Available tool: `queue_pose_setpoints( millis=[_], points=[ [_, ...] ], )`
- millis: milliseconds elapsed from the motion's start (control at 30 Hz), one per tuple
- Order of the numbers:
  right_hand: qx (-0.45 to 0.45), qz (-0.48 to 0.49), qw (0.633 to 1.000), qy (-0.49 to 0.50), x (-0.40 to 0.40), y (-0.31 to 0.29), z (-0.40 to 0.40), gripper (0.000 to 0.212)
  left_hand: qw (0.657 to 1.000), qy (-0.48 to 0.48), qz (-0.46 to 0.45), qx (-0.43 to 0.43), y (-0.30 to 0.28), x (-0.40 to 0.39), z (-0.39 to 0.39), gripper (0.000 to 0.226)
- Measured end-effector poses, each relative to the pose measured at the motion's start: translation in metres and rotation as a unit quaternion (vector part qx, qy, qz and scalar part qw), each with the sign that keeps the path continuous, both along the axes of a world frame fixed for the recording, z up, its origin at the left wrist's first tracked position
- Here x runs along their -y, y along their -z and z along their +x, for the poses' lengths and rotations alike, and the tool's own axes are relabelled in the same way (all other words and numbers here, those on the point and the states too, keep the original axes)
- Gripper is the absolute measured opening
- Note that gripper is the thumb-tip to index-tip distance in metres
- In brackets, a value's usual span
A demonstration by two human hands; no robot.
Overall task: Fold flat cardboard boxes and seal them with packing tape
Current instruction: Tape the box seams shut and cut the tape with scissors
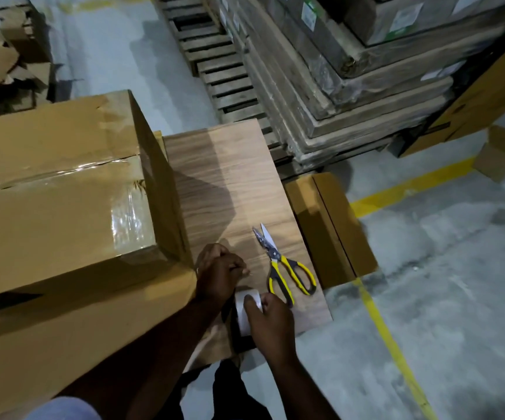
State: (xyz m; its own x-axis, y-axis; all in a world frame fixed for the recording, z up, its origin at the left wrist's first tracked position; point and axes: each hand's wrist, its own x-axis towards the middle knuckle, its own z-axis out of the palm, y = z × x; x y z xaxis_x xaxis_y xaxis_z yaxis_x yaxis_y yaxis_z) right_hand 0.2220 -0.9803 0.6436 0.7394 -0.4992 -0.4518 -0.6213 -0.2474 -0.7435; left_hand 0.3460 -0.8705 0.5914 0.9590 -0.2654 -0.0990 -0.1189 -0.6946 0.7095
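A large brown cardboard box [57,201] stands on a wood-grain board [230,183], its top seam covered with clear packing tape. Just right of the box's near corner, my right hand [271,322] grips a roll of clear packing tape [243,310] with the thumb across its outer face. My left hand [219,274] is curled just beyond the roll, fingertips pinched at what looks like the tape's free end. The tape strip itself is hard to make out.
Yellow-handled scissors [287,268] lie partly open on the board right of my hands. A flat cardboard piece [333,234] leans by the board's right edge. Stacked wooden panels and pallets [336,86] fill the back; crumpled cardboard [6,56] lies back left. Yellow floor lines [396,192] run right.
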Motion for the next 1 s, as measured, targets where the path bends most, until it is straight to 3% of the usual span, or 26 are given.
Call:
queue_pose_setpoints(
  millis=[100, 167, 233, 300, 333, 400, 500, 567, 733, 867, 1000],
  points=[
    [-0.008, -0.008, 1.000, 0.003, 0.000, 0.001, 0.000, 0.047, 0.999, -0.023, 0.029, 0.009, -0.004, -0.001, 0.005, 0.070],
    [-0.001, -0.012, 1.000, 0.004, -0.002, 0.000, -0.004, 0.048, 0.998, -0.014, 0.057, -0.006, -0.001, -0.003, 0.015, 0.083],
    [0.008, -0.018, 1.000, 0.000, -0.003, -0.003, -0.007, 0.050, 0.996, 0.023, 0.083, 0.016, 0.002, -0.003, 0.018, 0.062],
    [0.013, -0.025, 1.000, -0.009, -0.004, -0.005, -0.009, 0.051, 0.996, 0.017, 0.068, 0.054, 0.005, -0.003, 0.015, 0.031],
    [0.016, -0.026, 0.999, -0.011, -0.004, -0.006, -0.009, 0.051, 0.997, 0.010, 0.056, 0.061, 0.004, -0.004, 0.013, 0.026],
    [0.018, -0.024, 0.999, -0.013, -0.004, -0.006, -0.009, 0.052, 0.997, 0.014, 0.044, 0.059, 0.007, -0.007, 0.014, 0.034],
    [0.026, -0.031, 0.999, -0.025, -0.001, -0.011, -0.009, 0.052, 0.993, 0.075, 0.071, 0.047, 0.011, -0.016, 0.016, 0.065],
    [0.034, -0.030, 0.998, -0.034, 0.001, -0.012, -0.009, 0.051, 0.990, 0.113, 0.078, 0.032, 0.011, -0.022, 0.019, 0.071],
    [0.024, -0.026, 0.999, -0.039, 0.005, -0.012, -0.010, 0.046, 0.986, 0.140, 0.094, -0.004, 0.000, -0.023, 0.018, 0.050],
    [0.034, -0.057, 0.997, -0.037, 0.004, -0.017, -0.016, 0.020, 0.990, 0.113, 0.079, -0.014, -0.015, -0.017, 0.007, 0.025],
    [0.088, -0.128, 0.986, -0.060, -0.002, -0.036, -0.018, 0.031, 0.993, 0.114, 0.000, 0.017, -0.058, -0.023, -0.007, 0.025]
  ],
)
